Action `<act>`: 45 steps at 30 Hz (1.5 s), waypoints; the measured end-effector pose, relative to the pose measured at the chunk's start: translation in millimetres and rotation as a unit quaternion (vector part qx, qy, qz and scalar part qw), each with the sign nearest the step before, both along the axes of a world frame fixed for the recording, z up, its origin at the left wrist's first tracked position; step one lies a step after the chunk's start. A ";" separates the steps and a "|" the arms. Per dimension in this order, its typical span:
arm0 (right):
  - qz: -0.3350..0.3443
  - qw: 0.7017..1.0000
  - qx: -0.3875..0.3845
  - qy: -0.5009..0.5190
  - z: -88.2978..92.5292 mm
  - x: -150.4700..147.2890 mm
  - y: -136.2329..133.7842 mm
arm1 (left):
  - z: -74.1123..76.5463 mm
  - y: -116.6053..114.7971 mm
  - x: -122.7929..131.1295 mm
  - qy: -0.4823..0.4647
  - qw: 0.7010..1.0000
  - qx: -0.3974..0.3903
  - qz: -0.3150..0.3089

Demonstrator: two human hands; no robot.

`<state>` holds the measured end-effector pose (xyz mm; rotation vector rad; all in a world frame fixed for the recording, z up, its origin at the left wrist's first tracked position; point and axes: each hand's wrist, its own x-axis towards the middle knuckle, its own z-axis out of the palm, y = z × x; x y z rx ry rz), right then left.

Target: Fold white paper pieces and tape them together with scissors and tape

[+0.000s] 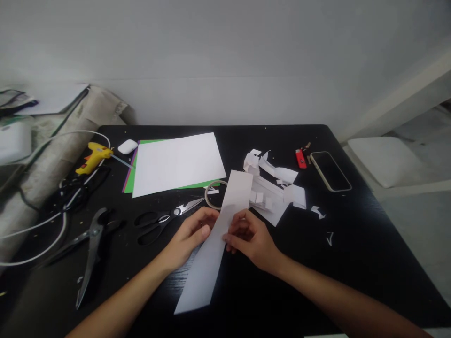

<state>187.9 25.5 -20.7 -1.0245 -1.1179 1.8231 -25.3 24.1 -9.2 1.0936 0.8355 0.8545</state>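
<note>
A long white paper strip (203, 277) slants across the front middle of the black table, raised between my two hands. My right hand (254, 241) pinches its right edge, thumb on the near face and fingers curled behind. At the left edge is my left hand (194, 234), closed, with its fingertips partly hidden behind the strip. Just beyond my left hand lie black-handled scissors (172, 215), blades pointing right. A roll of tape (207, 199) is partly covered by the strip's far end. Cut and folded white paper scraps (273, 206) lie right of it.
White sheets (178, 162) rest on green and purple paper at the back. To the left are a yellow glue gun (93, 157), a white earbud case (127, 146), cables and pliers (94, 234). A red lighter (300, 158) and a phone (330, 171) lie right.
</note>
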 end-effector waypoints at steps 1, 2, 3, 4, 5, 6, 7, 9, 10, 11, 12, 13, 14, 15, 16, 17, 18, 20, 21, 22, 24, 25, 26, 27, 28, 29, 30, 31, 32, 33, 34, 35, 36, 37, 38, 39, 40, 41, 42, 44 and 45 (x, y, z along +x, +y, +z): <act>0.005 1.000 0.006 -0.006 -1.2 -0.1 -0.5 | 0.4 0.4 0.7 0.006 1.000 0.006 -0.004; 0.010 1.000 0.013 -0.014 -2.5 -0.1 -1.0 | 0.5 0.8 1.2 0.012 1.000 0.012 -0.009; 0.014 0.999 0.021 -0.023 -3.8 -0.2 -1.6 | 0.4 1.0 1.5 0.018 1.000 0.017 -0.016; 0.018 0.999 0.029 -0.031 -5.2 -0.2 -2.2 | 0.0 1.0 1.7 0.024 0.999 0.021 -0.023; 0.019 0.999 0.035 -0.037 -6.4 -0.2 -2.8 | -0.5 0.8 1.7 0.030 0.999 0.025 -0.029; 0.021 0.998 0.039 -0.041 -7.5 -0.1 -3.5 | -1.2 0.5 1.8 0.034 0.999 0.024 -0.034; 0.022 0.998 0.043 -0.043 -8.4 0.0 -4.1 | -1.9 0.0 1.9 0.036 0.998 0.020 -0.039; 0.026 0.997 0.049 -0.049 -8.9 0.2 -5.1 | -3.3 -1.1 2.6 0.027 0.998 0.001 -0.054; 0.029 0.997 0.052 -0.054 -8.4 0.3 -5.2 | -3.8 -1.6 3.4 0.014 0.998 -0.011 -0.064; 0.033 0.996 0.055 -0.063 -7.5 0.4 -5.1 | -4.2 -1.9 4.4 -0.003 0.997 -0.022 -0.072; 0.036 0.995 0.059 -0.075 -6.3 0.4 -4.8 | -4.4 -2.2 5.5 -0.021 0.996 -0.030 -0.078; 0.039 0.993 0.064 -0.087 -4.8 0.5 -4.4 | -4.5 -2.2 6.5 -0.037 0.995 -0.036 -0.081; 0.041 0.992 0.070 -0.098 -3.3 0.6 -3.8 | -4.5 -2.2 7.5 -0.048 0.995 -0.039 -0.081; 0.043 0.991 0.075 -0.105 -2.0 0.8 -3.1 | -4.5 -2.1 8.1 -0.052 0.995 -0.041 -0.080; 0.044 0.990 0.080 -0.108 -0.9 1.1 -2.5 | -4.6 -2.0 8.5 -0.049 0.995 -0.042 -0.077; 0.043 0.990 0.083 -0.107 -0.2 1.4 -1.9 | -4.7 -2.0 8.6 -0.043 0.995 -0.046 -0.073; 0.043 0.990 0.086 -0.105 0.1 1.8 -1.3 | -5.0 -2.0 8.5 -0.036 0.996 -0.051 -0.067; 0.043 0.990 0.091 -0.103 -0.2 2.5 -0.5 | -5.4 -2.4 8.5 -0.030 0.996 -0.062 -0.058; 0.043 0.989 0.093 -0.103 -0.8 2.8 -0.2 | -5.5 -2.8 8.9 -0.033 0.995 -0.070 -0.057; 0.043 0.989 0.095 -0.103 -1.5 3.0 0.1 | -5.3 -3.2 9.5 -0.038 0.995 -0.076 -0.058; 0.042 0.989 0.098 -0.103 -3.2 3.3 0.3 | -4.1 -4.3 11.8 -0.040 0.993 -0.087 -0.063; 0.040 0.989 0.101 -0.105 -3.9 3.4 0.2 | -3.2 -4.7 13.2 -0.032 0.993 -0.091 -0.065; 0.037 0.988 0.106 -0.108 -4.5 3.5 0.0 | -2.2 -5.0 14.6 -0.019 0.993 -0.094 -0.064; 0.033 0.987 0.113 -0.110 -4.9 3.5 -0.3 | -1.2 -5.0 16.0 -0.003 0.994 -0.095 -0.061; 0.025 0.986 0.121 -0.111 -4.9 3.5 -0.7 | -0.3 -4.9 17.1 0.013 0.994 -0.096 -0.059; 0.016 0.986 0.127 -0.111 -4.6 3.4 -1.1 | 0.2 -4.6 18.0 0.026 0.993 -0.097 -0.057; 0.006 0.986 0.130 -0.108 -4.0 3.2 -1.6 | 0.6 -4.0 18.7 0.035 0.993 -0.100 -0.054; -0.003 0.986 0.130 -0.103 -3.2 3.0 -2.0 | 0.6 -3.2 19.0 0.040 0.993 -0.103 -0.051; -0.007 0.987 0.127 -0.095 -2.3 2.8 -2.4 | 0.5 -2.4 19.1 0.040 0.992 -0.108 -0.048; -0.008 0.989 0.123 -0.085 -1.5 2.6 -2.7 | 0.3 -1.4 19.0 0.038 0.992 -0.113 -0.043; -0.005 0.991 0.117 -0.070 -0.8 2.6 -2.9 | 0.2 -0.5 18.6 0.036 0.992 -0.117 -0.039; 0.001 0.993 0.108 -0.054 -0.3 2.7 -2.9 | 0.1 0.4 18.1 0.034 0.992 -0.121 -0.034; 0.006 0.995 0.097 -0.039 -0.2 3.0 -2.6 | 0.2 1.2 17.4 0.034 0.991 -0.122 -0.032; 0.010 0.996 0.087 -0.026 -0.4 3.3 -2.2 | 0.3 1.9 16.6 0.037 0.991 -0.123 -0.031; 0.012 0.997 0.080 -0.016 -0.9 3.7 -1.5 | 0.5 2.5 15.9 0.042 0.991 -0.124 -0.031; 0.011 0.997 0.077 -0.011 -1.6 3.9 -0.7 | 0.7 2.9 15.2 0.047 0.991 -0.124 -0.034; 0.009 0.997 0.082 -0.011 -2.3 4.1 0.1 | 0.9 3.2 14.6 0.051 0.990 -0.124 -0.039; 0.005 0.995 0.093 -0.018 -3.0 4.0 0.9 | 1.2 3.3 14.3 0.051 0.990 -0.125 -0.045; 0.000 0.994 0.107 -0.028 -3.5 3.8 1.7 | 1.6 3.3 14.2 0.049 0.989 -0.129 -0.052; -0.010 0.990 0.132 -0.051 -3.6 3.2 3.0 | 3.1 2.9 14.3 0.037 0.986 -0.149 -0.067; -0.015 0.988 0.139 -0.059 -3.1 2.9 3.5 | 4.3 2.7 14.5 0.033 0.984 -0.161 -0.074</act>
